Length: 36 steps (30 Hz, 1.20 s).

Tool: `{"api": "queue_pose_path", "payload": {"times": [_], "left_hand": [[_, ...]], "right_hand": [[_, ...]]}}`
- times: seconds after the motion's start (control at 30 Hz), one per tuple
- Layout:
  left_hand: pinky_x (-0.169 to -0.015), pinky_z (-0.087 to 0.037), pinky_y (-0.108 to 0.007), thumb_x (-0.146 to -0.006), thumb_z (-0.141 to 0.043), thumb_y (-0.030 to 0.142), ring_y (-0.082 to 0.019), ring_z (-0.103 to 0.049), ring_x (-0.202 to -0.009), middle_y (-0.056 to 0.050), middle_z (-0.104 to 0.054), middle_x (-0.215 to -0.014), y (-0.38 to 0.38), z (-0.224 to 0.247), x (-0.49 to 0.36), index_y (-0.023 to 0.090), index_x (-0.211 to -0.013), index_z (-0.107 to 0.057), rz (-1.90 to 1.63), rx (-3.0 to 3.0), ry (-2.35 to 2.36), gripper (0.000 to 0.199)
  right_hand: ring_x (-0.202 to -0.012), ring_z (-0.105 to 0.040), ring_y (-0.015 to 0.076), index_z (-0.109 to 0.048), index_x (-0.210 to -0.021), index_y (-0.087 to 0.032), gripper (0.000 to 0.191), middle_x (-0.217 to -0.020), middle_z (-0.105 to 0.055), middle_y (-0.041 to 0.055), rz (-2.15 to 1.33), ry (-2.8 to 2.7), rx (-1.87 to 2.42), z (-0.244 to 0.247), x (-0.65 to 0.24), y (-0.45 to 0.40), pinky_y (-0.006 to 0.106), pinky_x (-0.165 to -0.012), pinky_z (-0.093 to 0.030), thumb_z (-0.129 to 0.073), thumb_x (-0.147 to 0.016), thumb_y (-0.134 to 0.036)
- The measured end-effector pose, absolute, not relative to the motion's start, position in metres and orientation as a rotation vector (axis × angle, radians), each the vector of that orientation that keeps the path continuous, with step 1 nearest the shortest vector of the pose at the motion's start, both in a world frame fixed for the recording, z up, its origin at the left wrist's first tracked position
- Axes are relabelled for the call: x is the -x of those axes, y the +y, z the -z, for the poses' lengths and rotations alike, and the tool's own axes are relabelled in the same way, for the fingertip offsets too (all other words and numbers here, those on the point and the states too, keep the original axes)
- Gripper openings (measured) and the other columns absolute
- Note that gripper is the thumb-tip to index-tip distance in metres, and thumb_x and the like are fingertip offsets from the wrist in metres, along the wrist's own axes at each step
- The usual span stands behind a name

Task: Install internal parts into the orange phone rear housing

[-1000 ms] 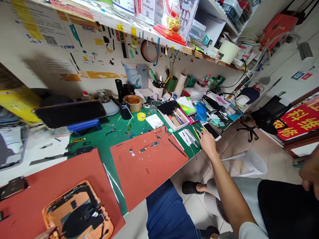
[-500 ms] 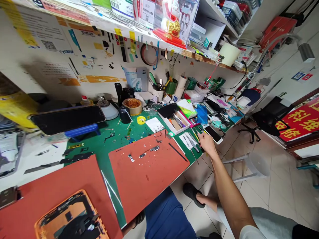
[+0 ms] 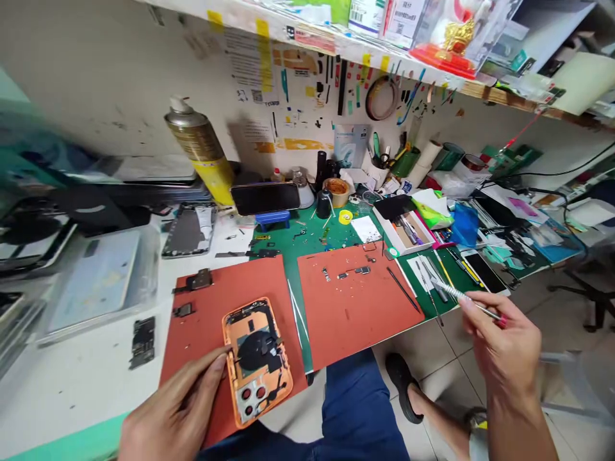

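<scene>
The shallow orange phone shell with black inner parts [image 3: 259, 378] is held, open side up, at the front edge of the brick-red left mat [image 3: 192, 333]; whether it is lifted cannot be told. Its left rim is pinched by the left hand [image 3: 175, 400]; well apart, a slim silver tool with a red end [image 3: 450, 292] is gripped in the right hand [image 3: 504, 339]. The shell is judged light and stiff, its inner parts fragile, so the rims are best grasped. Room is offered over the 2nd brick-red mat [image 3: 365, 326].
</scene>
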<state>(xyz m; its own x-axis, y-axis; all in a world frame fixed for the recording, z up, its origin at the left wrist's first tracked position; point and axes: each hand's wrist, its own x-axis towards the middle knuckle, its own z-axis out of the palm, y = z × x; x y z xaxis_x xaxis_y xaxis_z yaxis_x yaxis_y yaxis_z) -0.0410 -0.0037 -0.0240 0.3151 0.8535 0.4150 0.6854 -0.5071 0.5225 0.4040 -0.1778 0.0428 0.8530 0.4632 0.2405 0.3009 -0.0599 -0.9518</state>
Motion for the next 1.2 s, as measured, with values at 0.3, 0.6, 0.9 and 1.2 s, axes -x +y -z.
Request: {"api": "queue_pose_path", "payload": {"times": [0.3,0.6,0.9,1.2], "left_hand": [[-0.067,-0.065,-0.021,-0.105,-0.056,0.067,-0.019,-0.085,-0.082,0.009,-0.087,-0.101,-0.002,0.016,0.039,0.033,-0.107,-0.08,-0.95,-2.354,1.295,0.041],[-0.053,-0.065,-0.03,-0.1,-0.063,0.06,-0.019,-0.076,-0.057,0.014,-0.081,-0.078,-0.004,0.016,0.044,0.04,-0.092,-0.077,-0.836,-2.154,1.422,0.026],[-0.063,-0.068,-0.024,-0.102,-0.066,0.051,-0.018,-0.079,-0.064,0.01,-0.083,-0.087,-0.003,0.024,0.056,0.037,-0.105,-0.077,-0.755,-2.107,1.342,0.018],[-0.062,-0.056,-0.02,-0.103,-0.073,0.031,-0.015,-0.075,-0.078,-0.002,-0.08,-0.096,0.005,-0.022,0.025,0.028,-0.111,-0.081,-0.979,-2.049,0.94,0.011]], "right_hand": [[-0.067,-0.076,0.0189,-0.077,-0.098,-0.019,0.028,-0.091,-0.08,0.0075,-0.375,-0.659,1.629,-0.014,-0.321,-0.145,0.03,-0.06,-0.063,-0.088,-0.091,-0.044],[-0.077,-0.08,0.018,-0.056,-0.135,-0.026,0.042,-0.106,-0.081,0.0048,-0.196,-0.662,1.556,0.019,-0.319,-0.121,0.034,-0.074,-0.068,-0.077,-0.101,-0.041],[-0.072,-0.078,0.0175,-0.056,-0.128,-0.026,0.043,-0.101,-0.081,0.0032,-0.253,-0.605,1.496,0.009,-0.315,-0.119,0.035,-0.073,-0.067,-0.081,-0.097,-0.043],[-0.064,-0.077,0.0164,-0.059,-0.125,-0.026,0.048,-0.093,-0.08,0.0006,-0.828,-0.469,1.212,-0.014,-0.231,-0.095,0.03,-0.062,-0.065,-0.091,-0.089,-0.033]]}}
